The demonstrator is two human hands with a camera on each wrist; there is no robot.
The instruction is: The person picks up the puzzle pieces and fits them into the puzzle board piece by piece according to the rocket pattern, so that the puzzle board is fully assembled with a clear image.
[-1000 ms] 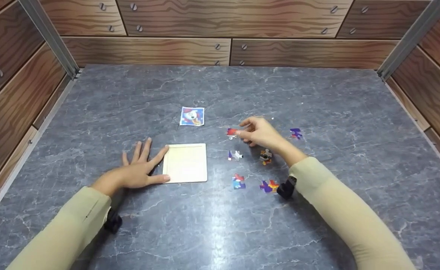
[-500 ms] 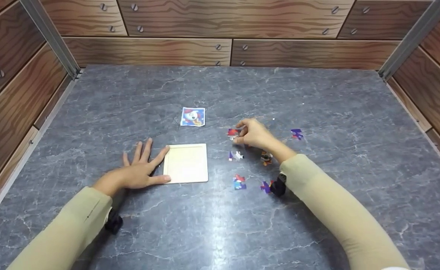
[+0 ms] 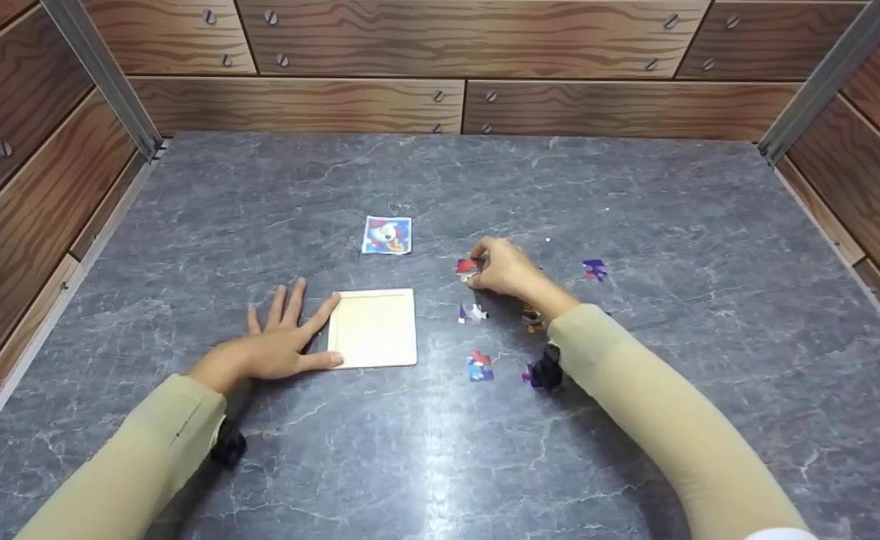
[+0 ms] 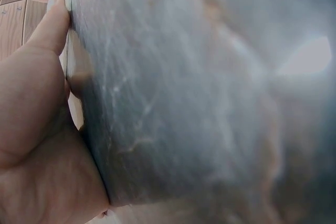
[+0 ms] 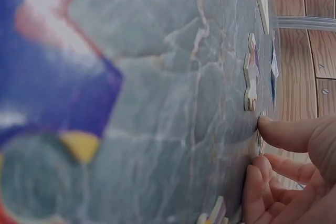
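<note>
Fingers spread, my left hand [image 3: 274, 349] lies beside a square wooden tray [image 3: 412, 330], thumb and index fingertip resting on its left rim. In the left wrist view the left thumb [image 4: 50, 30] is extended along the tray's edge. My right hand [image 3: 512, 270] is right of the tray, its thumb and index finger pinching a red and white jigsaw piece [image 3: 465, 266] on the table. In the right wrist view that piece [image 5: 261, 139] shows edge-on between the fingertips. Nearest to it lies a white and purple jigsaw piece [image 3: 473, 313].
A small picture card [image 3: 387, 235] lies behind the tray. Other jigsaw pieces are a blue and red one [image 3: 479, 366], a purple one [image 3: 595, 269] at right, an orange and grey one [image 3: 533, 319] and a purple one [image 3: 527, 375] partly behind the right wrist camera. Wood-patterned walls [image 3: 364, 105] surround the table.
My right hand has shifted slightly left and its thumb and index finger have closed onto the red and white jigsaw piece. The left hand and the tray have stayed in place.
</note>
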